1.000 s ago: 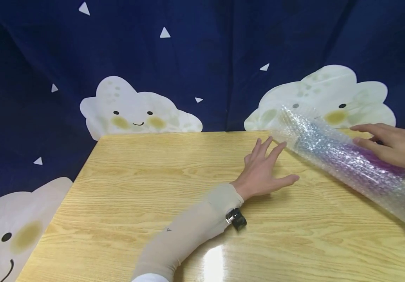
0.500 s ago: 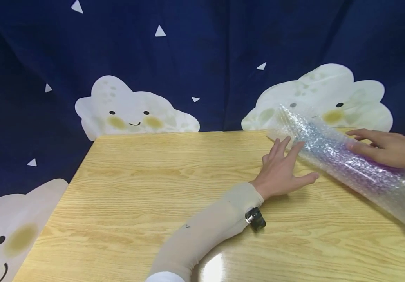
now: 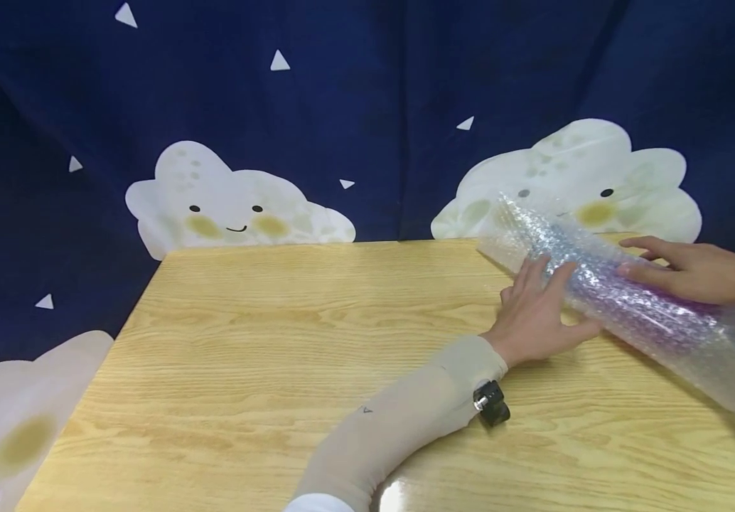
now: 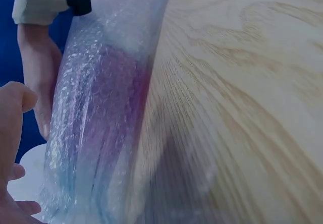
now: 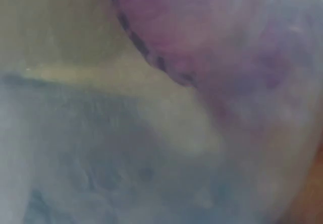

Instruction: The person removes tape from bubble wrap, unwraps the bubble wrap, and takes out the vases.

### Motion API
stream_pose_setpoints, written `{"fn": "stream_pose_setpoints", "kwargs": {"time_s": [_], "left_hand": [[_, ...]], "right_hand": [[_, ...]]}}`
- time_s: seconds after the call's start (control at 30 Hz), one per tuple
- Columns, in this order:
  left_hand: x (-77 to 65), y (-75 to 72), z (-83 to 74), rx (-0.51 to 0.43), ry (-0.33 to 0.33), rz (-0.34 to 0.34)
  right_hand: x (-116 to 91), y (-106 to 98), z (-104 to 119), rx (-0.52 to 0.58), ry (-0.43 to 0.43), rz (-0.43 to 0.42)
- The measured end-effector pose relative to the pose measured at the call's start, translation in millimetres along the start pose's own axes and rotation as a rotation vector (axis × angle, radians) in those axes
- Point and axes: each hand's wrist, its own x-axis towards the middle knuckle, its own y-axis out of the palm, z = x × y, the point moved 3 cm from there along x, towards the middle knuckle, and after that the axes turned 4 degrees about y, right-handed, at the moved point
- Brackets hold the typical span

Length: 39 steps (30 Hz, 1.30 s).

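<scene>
A long bundle in clear bubble wrap (image 3: pixel 630 306), purple in the middle and pale blue toward its far end, lies slantwise at the table's right side. My left hand (image 3: pixel 534 320) reaches its near side with spread fingers, the fingertips overlapping the wrap's bluish part. Along the far side rests my right hand (image 3: pixel 700 274), its fingers fairly straight and its thumb over the purple stretch. In the left wrist view the wrapped bundle (image 4: pixel 101 113) runs between the hands and the bare wood. Blurry plastic and a purple patch (image 5: pixel 176 27) with a dark dashed edge fill the right wrist view.
The wooden table (image 3: pixel 278 341) extends left and toward the front. Behind it hangs a dark blue curtain (image 3: pixel 355 92) with white clouds and triangles. The bundle's far end overlaps one cloud (image 3: pixel 598 160). A black wrist device (image 3: pixel 491 403) sits on the left sleeve.
My left hand has moved right across the table, up to the bundle's near side. The right hand stays along the far side. The head view has shifted slightly.
</scene>
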Motion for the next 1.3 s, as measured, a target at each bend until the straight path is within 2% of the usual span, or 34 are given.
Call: {"fn": "stream_pose_setpoints", "kwargs": {"time_s": [0.1, 0.37, 0.7, 0.87, 1.0, 1.3], "left_hand": [[5.3, 6.2, -4.8, 0.018, -0.037, -0.017], [14.9, 14.6, -19.2, 0.149, -0.075, -0.145], [26.8, 26.3, -41.1, 0.136, -0.187, -0.169], [29.4, 26.9, -44.4, 0.145, -0.203, -0.205], [31.1, 27.6, -45.0, 0.175, -0.215, -0.201], [35.4, 29.4, -46.7, 0.227, -0.212, -0.206]], "right_hand": [[0.7, 1.4, 1.5, -0.001, -0.012, -0.006], [1.6, 1.2, 4.7, 0.001, -0.027, -0.03], [-2.1, 2.9, 5.4, 0.003, -0.043, -0.052], [-3.2, 2.3, 7.1, -0.005, -0.035, -0.048], [-4.6, -0.2, 7.8, -0.014, -0.041, -0.054], [-4.6, -0.9, 5.1, -0.043, 0.005, -0.033]]}}
